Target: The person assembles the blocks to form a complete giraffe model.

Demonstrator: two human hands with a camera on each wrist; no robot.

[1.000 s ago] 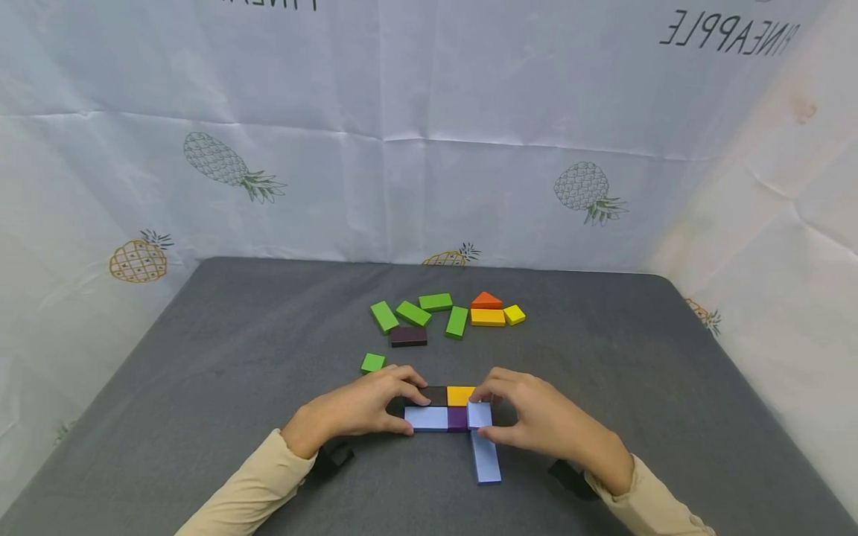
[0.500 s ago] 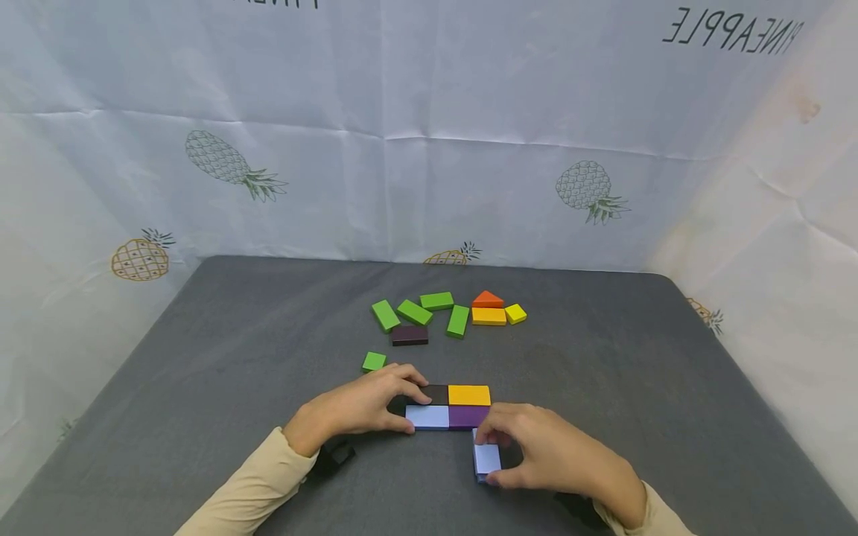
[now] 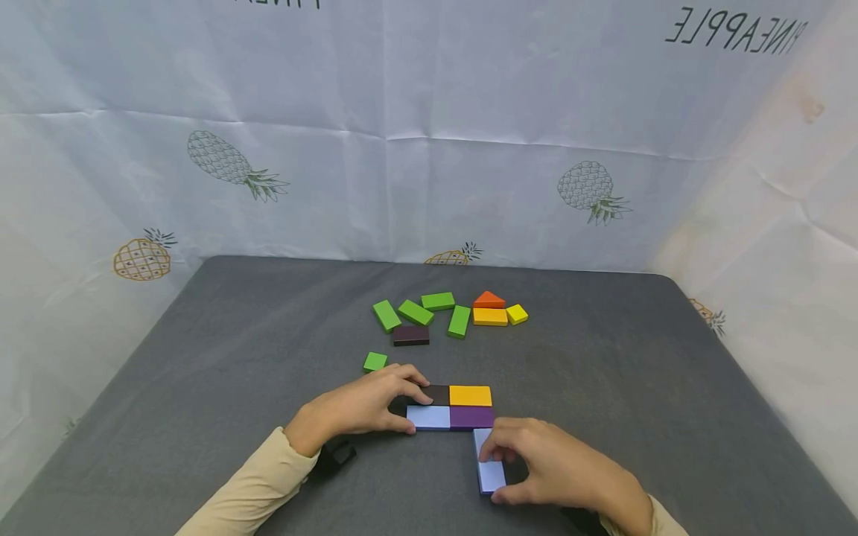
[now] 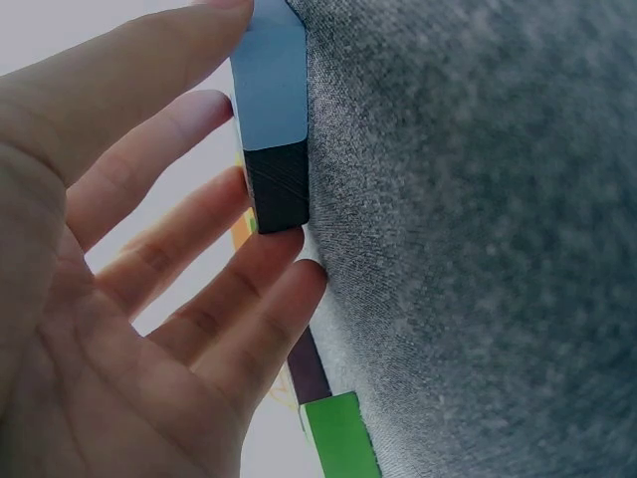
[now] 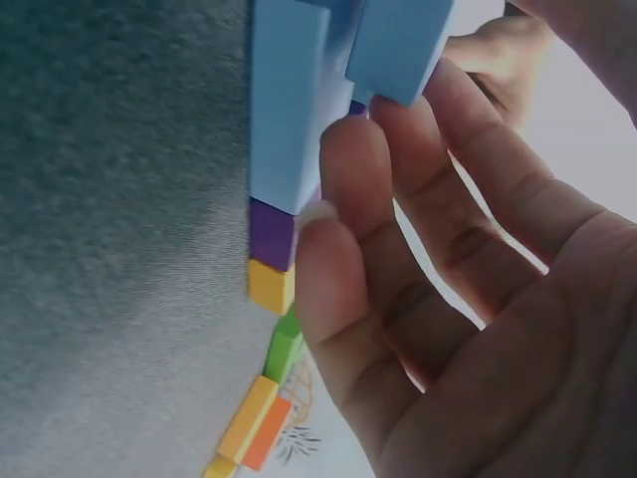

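My left hand rests at the left end of a flat row of blocks. Its thumb touches a light-blue block, while its fingers reach over a black block behind. A yellow-orange block and a purple block adjoin them on the right. My right hand pinches a small light-blue block between thumb and fingers. That block is over or against the near part of a longer light-blue block, which lies lengthwise in front of the purple one; contact between the two is unclear.
Farther back on the grey table lie several green blocks, a dark brown block, an orange triangle, a yellow-orange block and a small yellow block. A green block sits just behind my left hand.
My right hand has carried the small light-blue block from over the purple block toward me, to the near end of the long light-blue block. My left hand stays in place.
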